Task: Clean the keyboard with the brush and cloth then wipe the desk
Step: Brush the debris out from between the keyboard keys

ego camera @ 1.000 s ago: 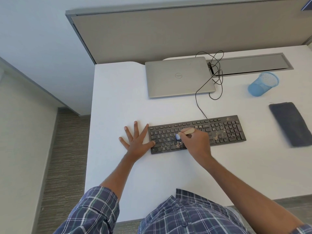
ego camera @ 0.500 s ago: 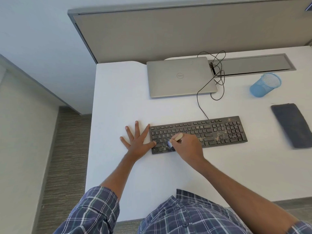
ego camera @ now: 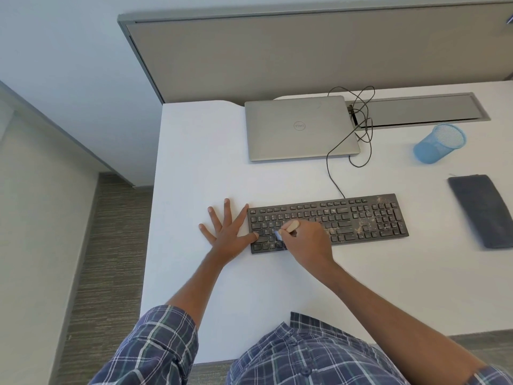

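brush (ego camera: 291,226) swept left along keyboard (ego camera: 361,218)

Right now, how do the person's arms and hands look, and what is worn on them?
The left hand and right hand are bare: no gloves, rings or watch show. The left sleeve ends near the elbow, plaid in dark blue with white and green lines. Only a corner of the right sleeve shows, in the same plaid.

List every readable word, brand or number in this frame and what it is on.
"DELL", in a round logo seen upside down, on the lid of the closed laptop.
Key legends on the keyboard: too small and blurred to read.
No text visible on the brush, cloth or mesh cup.
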`<control>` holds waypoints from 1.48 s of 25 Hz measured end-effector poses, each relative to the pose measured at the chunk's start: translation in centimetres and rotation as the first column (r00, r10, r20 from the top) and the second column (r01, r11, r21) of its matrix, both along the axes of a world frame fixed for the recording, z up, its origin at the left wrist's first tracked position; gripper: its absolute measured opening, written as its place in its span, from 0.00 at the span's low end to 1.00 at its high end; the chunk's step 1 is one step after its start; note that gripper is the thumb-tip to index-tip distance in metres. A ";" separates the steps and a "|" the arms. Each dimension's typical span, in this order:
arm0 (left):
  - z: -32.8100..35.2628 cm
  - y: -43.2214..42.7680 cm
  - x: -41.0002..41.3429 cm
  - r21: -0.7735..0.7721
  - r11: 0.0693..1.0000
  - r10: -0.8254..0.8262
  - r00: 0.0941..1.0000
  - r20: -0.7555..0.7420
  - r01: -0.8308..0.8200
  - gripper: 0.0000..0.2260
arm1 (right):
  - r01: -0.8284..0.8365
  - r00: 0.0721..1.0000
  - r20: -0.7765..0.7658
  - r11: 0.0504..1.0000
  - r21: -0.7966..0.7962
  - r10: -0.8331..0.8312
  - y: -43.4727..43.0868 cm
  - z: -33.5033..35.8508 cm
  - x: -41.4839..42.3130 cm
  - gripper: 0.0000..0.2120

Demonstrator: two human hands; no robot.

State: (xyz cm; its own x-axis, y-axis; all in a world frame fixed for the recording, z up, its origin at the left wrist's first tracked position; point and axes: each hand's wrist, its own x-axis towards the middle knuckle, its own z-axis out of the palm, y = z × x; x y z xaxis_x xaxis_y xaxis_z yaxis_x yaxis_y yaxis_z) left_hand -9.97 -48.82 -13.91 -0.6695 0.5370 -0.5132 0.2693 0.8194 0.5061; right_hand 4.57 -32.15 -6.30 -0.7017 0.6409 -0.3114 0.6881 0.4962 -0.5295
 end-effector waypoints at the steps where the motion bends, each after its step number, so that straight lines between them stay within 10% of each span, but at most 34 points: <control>1: 0.1 0.0 0.0 0.002 1.000 -0.003 1.000 0.002 0.003 0.41 | 0.003 1.000 -0.001 1.000 -0.001 -0.003 0.0 0.3 -0.1 0.07; 37: -0.2 -0.1 -0.1 0.010 1.000 -0.017 1.000 -0.007 0.017 0.40 | 0.040 0.994 -0.103 0.999 -0.005 -0.040 2.2 1.5 -1.1 0.07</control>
State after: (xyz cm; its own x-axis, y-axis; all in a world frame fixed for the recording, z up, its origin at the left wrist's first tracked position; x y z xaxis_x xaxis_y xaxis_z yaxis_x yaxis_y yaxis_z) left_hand -10.06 -48.92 -14.12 -0.6636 0.5538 -0.5030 0.2870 0.8093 0.5125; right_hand 3.48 -29.92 -4.80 -0.7039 0.6683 -0.2406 0.6491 0.4677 -0.5999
